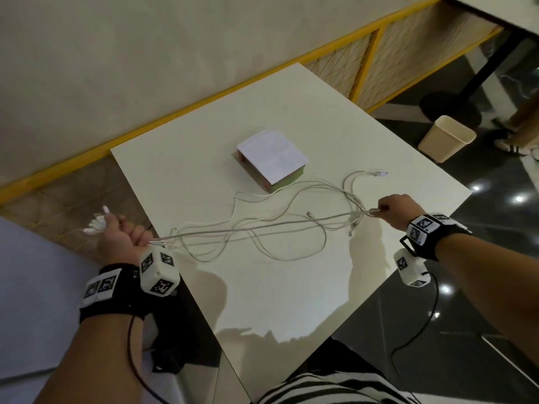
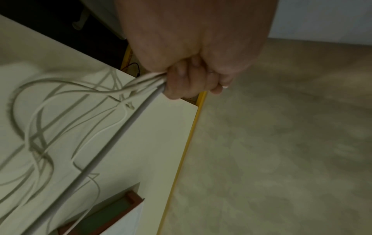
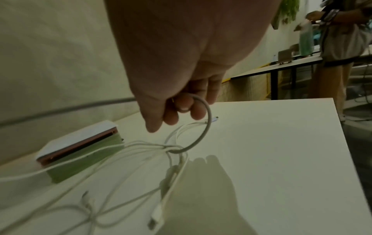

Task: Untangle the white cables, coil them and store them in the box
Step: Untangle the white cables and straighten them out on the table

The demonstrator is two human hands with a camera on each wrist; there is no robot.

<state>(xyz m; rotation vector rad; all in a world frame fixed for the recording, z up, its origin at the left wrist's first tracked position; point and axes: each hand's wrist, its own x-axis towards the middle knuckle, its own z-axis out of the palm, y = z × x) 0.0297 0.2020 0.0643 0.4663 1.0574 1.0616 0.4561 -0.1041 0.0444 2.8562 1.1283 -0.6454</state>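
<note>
Several white cables (image 1: 262, 225) lie tangled across the white table (image 1: 291, 287). My left hand (image 1: 122, 237) hangs off the table's left edge, fist closed round a bundle of cable ends (image 2: 145, 82), plugs (image 1: 94, 224) sticking out behind it. My right hand (image 1: 393, 209) is at the right side and holds one thicker cable (image 3: 205, 127), which loops around other strands. That cable runs taut between both hands. The box (image 1: 271, 158), white lid on, green and reddish sides (image 3: 80, 159), stands beyond the cables.
A yellow-framed partition (image 1: 204, 100) runs along the table's far edge. A beige bin (image 1: 446, 138) stands on the dark floor to the right, near another person's feet (image 1: 510, 144). Another person (image 3: 338, 39) stands by a second table in the right wrist view.
</note>
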